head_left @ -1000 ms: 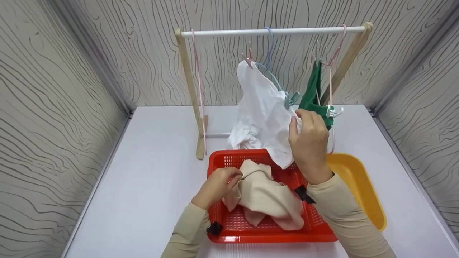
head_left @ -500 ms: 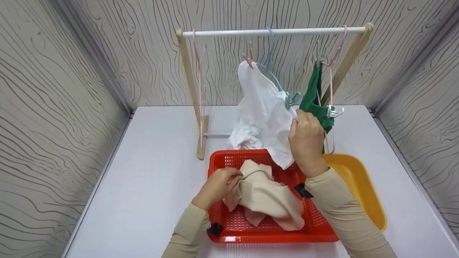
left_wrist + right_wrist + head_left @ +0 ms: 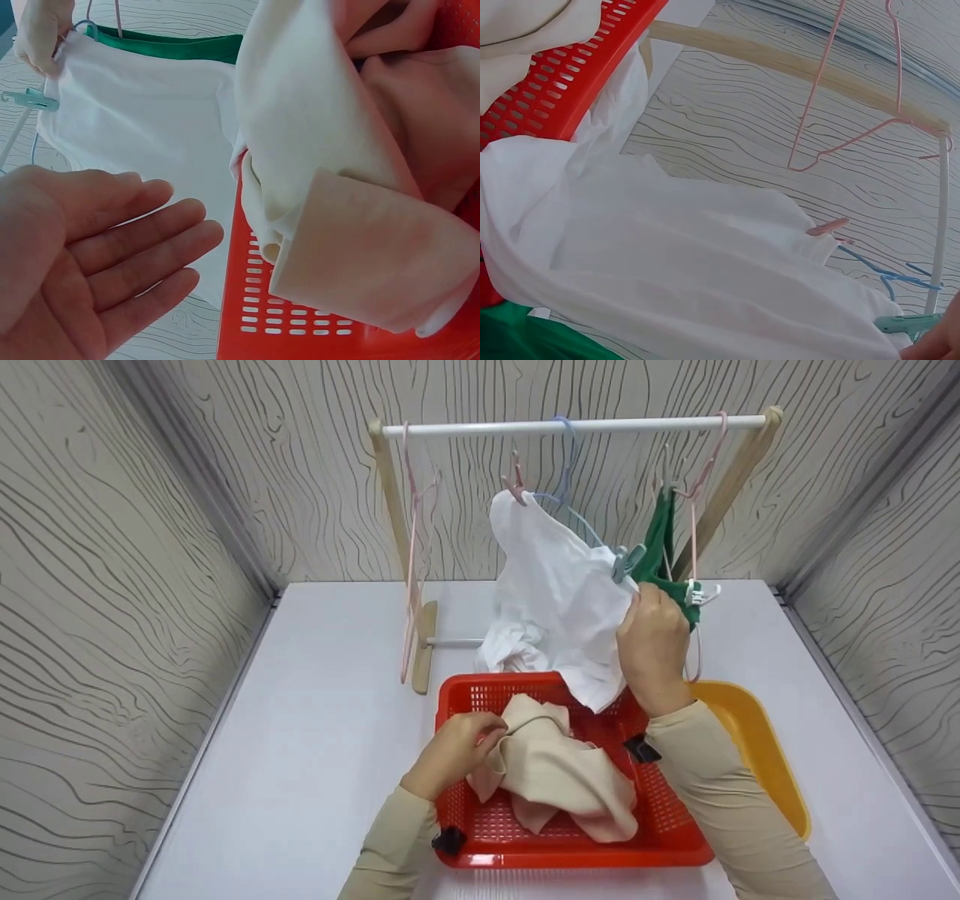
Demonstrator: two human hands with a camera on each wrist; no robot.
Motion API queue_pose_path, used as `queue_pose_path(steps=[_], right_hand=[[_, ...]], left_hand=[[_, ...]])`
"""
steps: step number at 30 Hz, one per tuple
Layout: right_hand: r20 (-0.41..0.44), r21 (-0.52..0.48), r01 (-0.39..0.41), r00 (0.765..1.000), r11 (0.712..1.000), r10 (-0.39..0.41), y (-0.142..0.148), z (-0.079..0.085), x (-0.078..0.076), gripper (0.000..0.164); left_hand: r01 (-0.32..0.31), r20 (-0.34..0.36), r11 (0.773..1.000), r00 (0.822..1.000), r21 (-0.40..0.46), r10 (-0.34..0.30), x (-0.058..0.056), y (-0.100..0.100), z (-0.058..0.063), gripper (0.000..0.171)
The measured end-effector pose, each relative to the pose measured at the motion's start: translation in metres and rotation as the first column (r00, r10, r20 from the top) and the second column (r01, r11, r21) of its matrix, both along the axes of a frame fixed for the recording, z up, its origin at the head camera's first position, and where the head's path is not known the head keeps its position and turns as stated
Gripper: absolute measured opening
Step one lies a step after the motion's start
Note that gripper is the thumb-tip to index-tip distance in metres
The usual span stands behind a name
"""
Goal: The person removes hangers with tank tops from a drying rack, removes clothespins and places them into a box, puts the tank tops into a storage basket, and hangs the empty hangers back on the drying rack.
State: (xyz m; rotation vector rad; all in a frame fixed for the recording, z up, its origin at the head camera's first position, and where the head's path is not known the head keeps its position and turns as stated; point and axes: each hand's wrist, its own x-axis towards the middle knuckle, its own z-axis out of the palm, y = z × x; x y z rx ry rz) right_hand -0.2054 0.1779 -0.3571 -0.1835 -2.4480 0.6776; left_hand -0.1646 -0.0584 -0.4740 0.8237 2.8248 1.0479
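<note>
A white garment (image 3: 559,585) hangs from a blue hanger (image 3: 564,472), a pink clothespin (image 3: 516,489) at its upper left and a pale green clothespin (image 3: 627,562) at its right end. My right hand (image 3: 656,641) pinches the garment's edge just below the green clothespin. Its lower part drapes over the back of a red basket (image 3: 570,859). Inside the basket lies a crumpled beige cloth (image 3: 562,772). Over that basket's left side is my left hand (image 3: 452,750), its fingers extended with nothing in them in the left wrist view.
A wooden rack with a white rod (image 3: 480,430) stands behind the basket. A pink hanger (image 3: 411,585) hangs at its left end. At the right, a green garment (image 3: 661,547) hangs with a white clothespin (image 3: 697,594). A yellow tray (image 3: 750,742) sits right of the basket.
My right hand has shifted slightly right, drawing the white garment's edge and the green clothespin along. The left pink hanger has swung. My left hand has stayed in place.
</note>
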Motion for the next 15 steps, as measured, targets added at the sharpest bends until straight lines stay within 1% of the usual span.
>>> queue_pose_path(steps=[3, 7, 10, 15], right_hand=[[0.001, -0.024, 0.0, 1.0, 1.0, 0.0, 0.0022, -0.0014, -0.0022, 0.032], [-0.003, -0.055, -0.006, 1.0, 0.998, 0.006, 0.0053, -0.0038, -0.0037, 0.033], [0.011, -0.068, -0.014, 1.0, 0.998, 0.015, 0.0075, -0.0048, -0.0043, 0.034], [0.029, -0.053, -0.033, 0.999, 0.998, 0.035, 0.01, -0.0053, -0.0042, 0.033]], left_hand=[[-0.002, 0.009, 1.0, 1.0, 0.0, 0.002, -0.0003, 0.0001, 0.0004, 0.018], [-0.011, 0.037, 1.0, 0.999, -0.007, 0.011, -0.0005, 0.0005, 0.001, 0.019], [-0.016, 0.051, 1.0, 0.999, -0.01, 0.017, -0.0007, 0.0004, 0.0006, 0.019], [-0.018, 0.035, 1.0, 0.999, -0.01, 0.018, -0.0003, -0.0004, -0.0007, 0.018]])
